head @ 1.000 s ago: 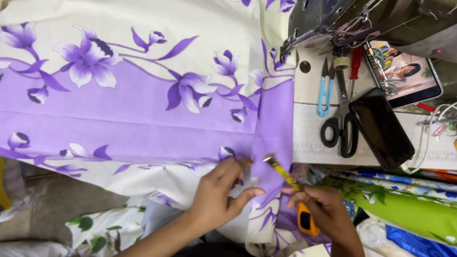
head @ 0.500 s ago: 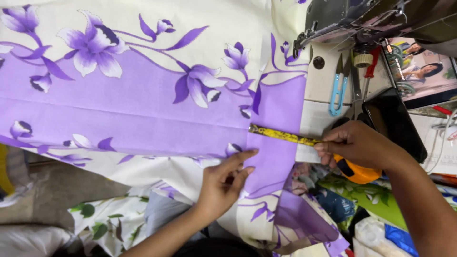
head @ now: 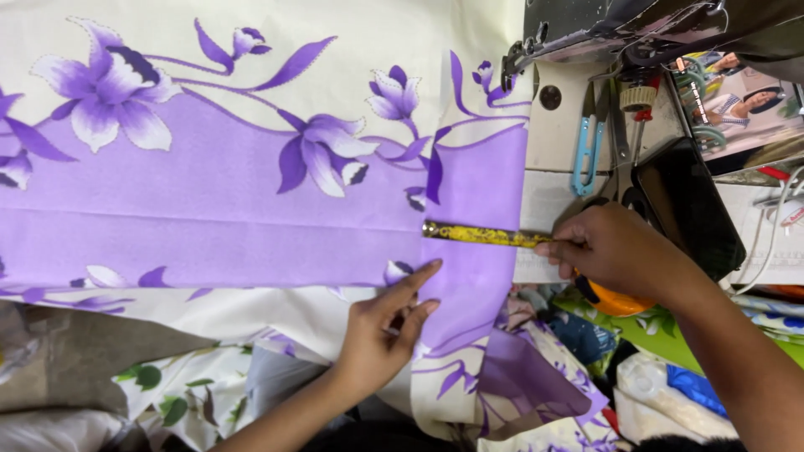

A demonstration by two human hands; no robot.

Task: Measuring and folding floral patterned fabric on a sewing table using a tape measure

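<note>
Purple and cream floral fabric (head: 251,209) lies spread flat beside the sewing machine (head: 636,29), with a yellow tape measure (head: 481,235) pulled out across its folded edge. The right hand (head: 615,251) is closed around the tape's orange case (head: 615,300); the left hand (head: 385,331) is open, fingers pressing the cloth down just below the tape's end. Looks like measuring is underway, nothing marked or cut; scissors (head: 624,151) sit untouched nearby.

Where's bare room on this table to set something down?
Freest: the purple band of the fabric, left of the left hand and yellow tape measure. Crowded: right of the fold, by the right hand, with blue snips, scissors, black phone.
</note>
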